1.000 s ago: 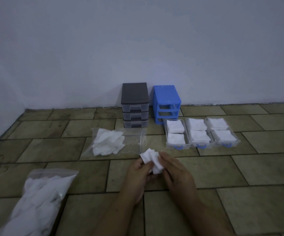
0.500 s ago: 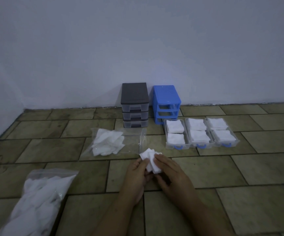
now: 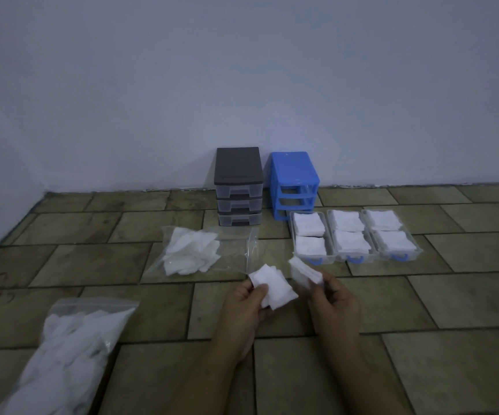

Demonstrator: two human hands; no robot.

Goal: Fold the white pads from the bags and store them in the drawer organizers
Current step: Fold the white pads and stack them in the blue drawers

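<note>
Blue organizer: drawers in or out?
Out. The blue organizer shows three empty slots; three clear drawers sit on the floor before it, holding white pads.

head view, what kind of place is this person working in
Probably a bare room indoors, with the work done on the floor: brown tiles run to a plain pale wall, and the dark organizer, blue organizer and bags of white pads sit directly on the tiles. No furniture shows.

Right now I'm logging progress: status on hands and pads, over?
Left hand grips one white pad. Right hand pinches a second pad. Three clear drawers ahead hold folded pads. Nothing between.
</note>
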